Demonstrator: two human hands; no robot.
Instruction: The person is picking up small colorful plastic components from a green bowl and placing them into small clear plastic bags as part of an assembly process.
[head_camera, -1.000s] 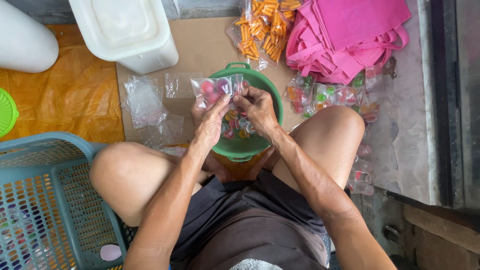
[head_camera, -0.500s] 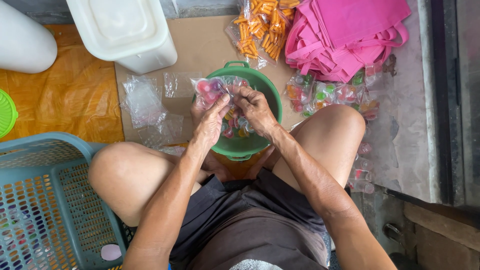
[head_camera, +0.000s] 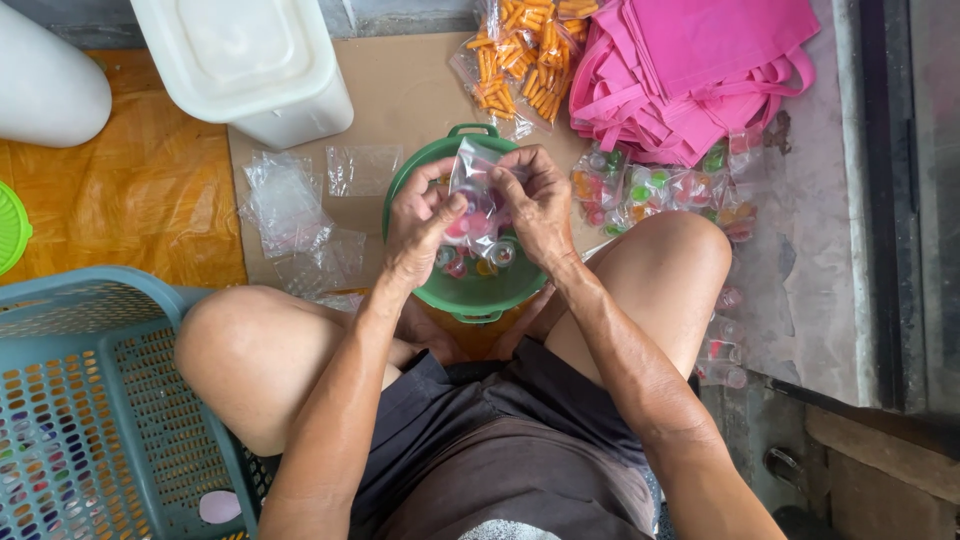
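Note:
Both of my hands hold one small clear plastic bag (head_camera: 472, 185) with coloured jelly cups inside, above a green plastic bowl (head_camera: 470, 292) between my knees. My left hand (head_camera: 420, 222) grips the bag's left side. My right hand (head_camera: 538, 205) pinches its right side near the top. More loose jelly cups lie in the bowl under the bag.
Empty clear bags (head_camera: 290, 205) lie on brown cardboard to the left. Filled bags of jelly cups (head_camera: 660, 190) sit by my right knee. Bags of orange snacks (head_camera: 520, 50), pink cloth bags (head_camera: 700, 70), a white tub (head_camera: 250, 65) and a teal basket (head_camera: 90, 400) surround me.
The bag has turned more upright in my hands and sits a little lower over the bowl. My fingers have shifted toward its top.

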